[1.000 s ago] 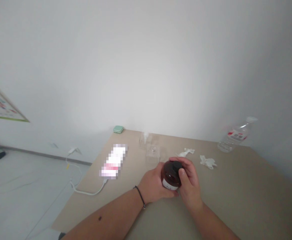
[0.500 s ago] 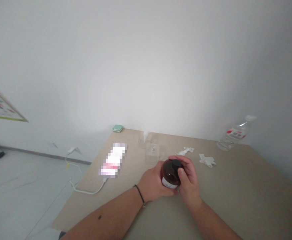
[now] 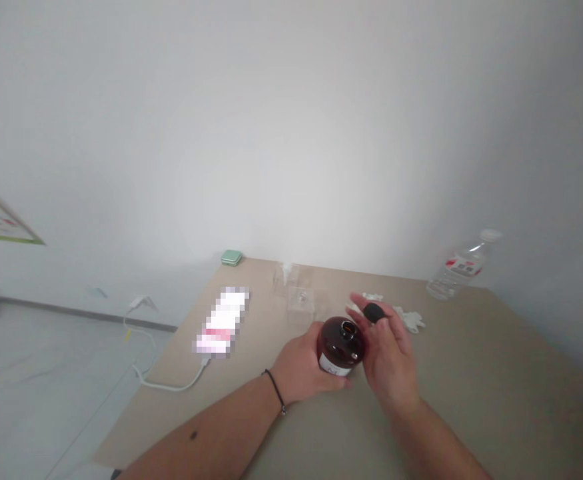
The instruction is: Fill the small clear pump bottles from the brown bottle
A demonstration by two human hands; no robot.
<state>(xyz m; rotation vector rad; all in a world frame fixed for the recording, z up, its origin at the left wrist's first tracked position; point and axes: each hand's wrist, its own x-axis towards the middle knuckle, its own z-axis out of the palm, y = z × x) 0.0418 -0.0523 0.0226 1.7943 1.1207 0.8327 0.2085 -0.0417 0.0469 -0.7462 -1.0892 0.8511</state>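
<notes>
**Holding uncapped amber glass bottle [image 3: 340,345] in left hand [image 3: 298,368], black cap [image 3: 372,312] in right hand [image 3: 386,360]**

A white wall [image 3: 291,133] is seen rising behind a beige table [image 3: 491,367], and a pale floor [image 3: 36,393] is seen beyond the table's left edge. Toward the far side of the table are placed a pixelated flat object [image 3: 220,322], two clear containers [image 3: 294,290], crumpled white tissues [image 3: 411,320], a small green case [image 3: 231,257] and a clear plastic water bottle [image 3: 458,270]. A white cable [image 3: 171,385] is led from the pixelated object over the left edge.

The amber glass bottle is held above the near part of the table, upright, with its white label [image 3: 332,365] turned toward the camera. It is gripped closed by the left hand, the fingers being wrapped around its body. The black cap is held up at the fingertips of the right hand, whose fingers are partly spread; the contact is blurred. The right palm is seen just beside the bottle, though touching cannot be confirmed.

The cap is fully separated, and the bottle's open mouth [image 3: 345,327] is exposed and directed upward. No liquid is seen leaving it, and the cap is not set down. The clear containers are near, beyond the bottle; the table's right edge is well apart from the hands.
</notes>
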